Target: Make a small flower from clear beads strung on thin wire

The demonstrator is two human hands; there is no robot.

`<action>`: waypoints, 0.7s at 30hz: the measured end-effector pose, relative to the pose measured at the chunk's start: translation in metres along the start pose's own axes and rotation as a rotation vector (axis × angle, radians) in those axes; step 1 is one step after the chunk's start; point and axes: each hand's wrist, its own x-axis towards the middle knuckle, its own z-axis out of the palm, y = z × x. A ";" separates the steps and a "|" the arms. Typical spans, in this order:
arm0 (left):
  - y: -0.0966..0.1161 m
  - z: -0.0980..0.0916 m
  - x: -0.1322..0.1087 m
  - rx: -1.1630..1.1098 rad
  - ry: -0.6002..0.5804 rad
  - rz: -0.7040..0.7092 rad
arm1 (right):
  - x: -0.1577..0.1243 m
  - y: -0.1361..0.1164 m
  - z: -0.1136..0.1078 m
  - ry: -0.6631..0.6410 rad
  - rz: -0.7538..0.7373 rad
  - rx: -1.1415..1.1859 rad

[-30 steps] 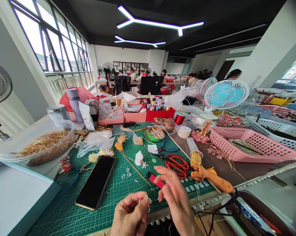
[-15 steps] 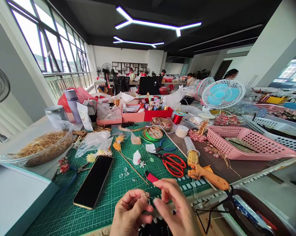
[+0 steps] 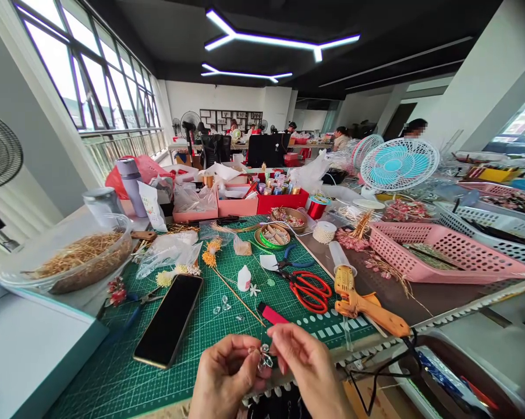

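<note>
My left hand point(image 3: 230, 372) pinches a small ornament of clear beads point(image 3: 265, 356) at the front edge of the green cutting mat point(image 3: 192, 349). Just right of the ornament, my right hand point(image 3: 304, 361) has thumb and fingers pressed together; what they hold, if anything, is too small to make out. A red and black object point(image 3: 273, 314) lies behind my right hand. On the mat sit a small white bottle point(image 3: 244, 279), a white flower piece point(image 3: 254, 289), loose clear beads point(image 3: 222, 305) and a yellow flower bunch on a stem point(image 3: 212, 254).
Left of my hands lies a black phone point(image 3: 170, 320). Red-handled scissors point(image 3: 311, 293), blue-handled pliers point(image 3: 288, 263) and an orange glue gun point(image 3: 371, 308) lie to the right. A pink basket point(image 3: 441, 256) stands beyond, and a light blue box point(image 3: 31, 355) at the left.
My right hand's fingers have closed and moved to the ornament's side. The clear beads have turned into fuller view in my left hand. The camera view has shifted slightly.
</note>
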 end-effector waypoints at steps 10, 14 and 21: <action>-0.002 0.004 -0.006 -0.012 -0.051 0.042 | 0.018 -0.029 -0.003 -0.246 0.045 0.141; -0.001 0.001 -0.006 0.040 -0.105 0.031 | 0.021 -0.025 0.002 -0.226 -0.008 0.170; -0.006 -0.013 0.009 0.153 -0.138 0.051 | -0.006 -0.056 -0.020 -0.128 -0.819 -0.368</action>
